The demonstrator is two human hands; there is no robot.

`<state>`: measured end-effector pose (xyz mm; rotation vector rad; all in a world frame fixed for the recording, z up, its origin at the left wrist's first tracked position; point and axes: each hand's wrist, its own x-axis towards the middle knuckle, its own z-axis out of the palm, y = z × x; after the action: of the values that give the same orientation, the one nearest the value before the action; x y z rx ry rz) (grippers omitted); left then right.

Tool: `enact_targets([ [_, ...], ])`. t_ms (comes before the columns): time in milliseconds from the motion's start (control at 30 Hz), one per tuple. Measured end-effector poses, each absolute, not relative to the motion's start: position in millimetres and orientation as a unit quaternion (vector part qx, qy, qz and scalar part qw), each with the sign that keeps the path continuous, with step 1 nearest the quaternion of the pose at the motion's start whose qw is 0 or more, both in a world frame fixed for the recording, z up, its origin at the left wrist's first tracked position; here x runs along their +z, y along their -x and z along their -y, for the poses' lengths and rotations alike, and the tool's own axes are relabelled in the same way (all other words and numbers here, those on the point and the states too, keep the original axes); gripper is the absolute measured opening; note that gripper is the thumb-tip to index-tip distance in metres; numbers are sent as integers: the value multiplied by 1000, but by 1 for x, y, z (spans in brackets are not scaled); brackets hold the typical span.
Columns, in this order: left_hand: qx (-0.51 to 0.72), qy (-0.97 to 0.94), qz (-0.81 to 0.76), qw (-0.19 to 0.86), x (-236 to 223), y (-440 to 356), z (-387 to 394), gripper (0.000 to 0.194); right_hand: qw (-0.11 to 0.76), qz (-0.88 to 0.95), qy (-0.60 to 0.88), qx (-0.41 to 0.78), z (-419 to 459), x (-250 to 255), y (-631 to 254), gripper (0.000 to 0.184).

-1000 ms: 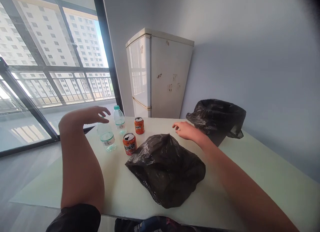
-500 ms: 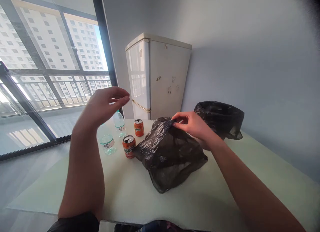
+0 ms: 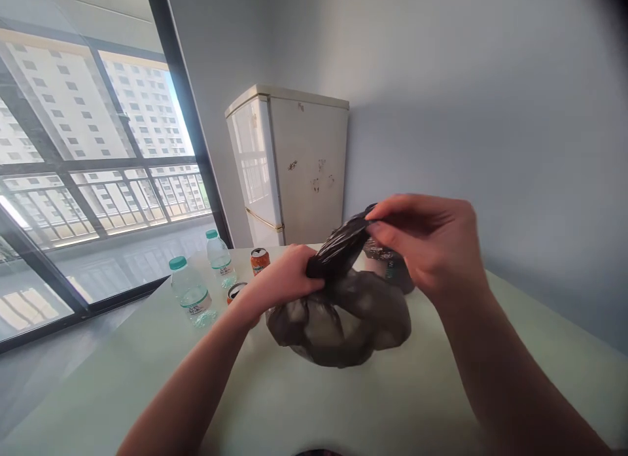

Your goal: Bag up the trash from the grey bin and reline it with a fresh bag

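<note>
A black plastic bag [image 3: 343, 318] hangs over or rests on the table, its lower part puffed out and its neck bunched together; I cannot tell whether it touches the surface. My left hand [image 3: 292, 273] is closed around the gathered neck, its fingers partly hidden behind the plastic. Higher up, my right hand [image 3: 432, 240] pinches the end of the neck between thumb and fingers. Just left of the bag are an orange can [image 3: 260, 260] and a second orange can [image 3: 237, 291], the latter mostly covered by my left forearm.
Two clear plastic bottles with green caps, one nearer bottle [image 3: 191, 292] and one farther bottle [image 3: 220, 256], stand at the table's left. A bin [image 3: 400, 273] is partly hidden behind my right hand. Beyond the pale table [image 3: 275, 403] stand a white fridge [image 3: 309, 181] and a glass door.
My left hand came down from the air and closed on the bag's neck. The spread-out bag is now bunched and narrowed at the top. My right hand has moved up and right; the view shifted.
</note>
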<state>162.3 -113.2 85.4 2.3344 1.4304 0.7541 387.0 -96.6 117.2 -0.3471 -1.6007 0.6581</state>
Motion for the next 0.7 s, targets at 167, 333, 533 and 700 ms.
enact_targets([
  [167, 221, -816, -521, 115, 87, -142, 106, 27, 789, 559, 125, 222, 94, 132, -407, 12],
  [333, 359, -814, -409, 202, 111, -149, 142, 90, 692, 641, 175, 280, 92, 128, -401, 10],
  [533, 418, -793, -389, 214, 113, -181, 168, 52, 459, 839, 104, 271, 121, 116, -376, 12],
  [700, 292, -815, -414, 282, 112, -170, 156, 23, 578, 776, 131, 218, 116, 118, -414, 11],
])
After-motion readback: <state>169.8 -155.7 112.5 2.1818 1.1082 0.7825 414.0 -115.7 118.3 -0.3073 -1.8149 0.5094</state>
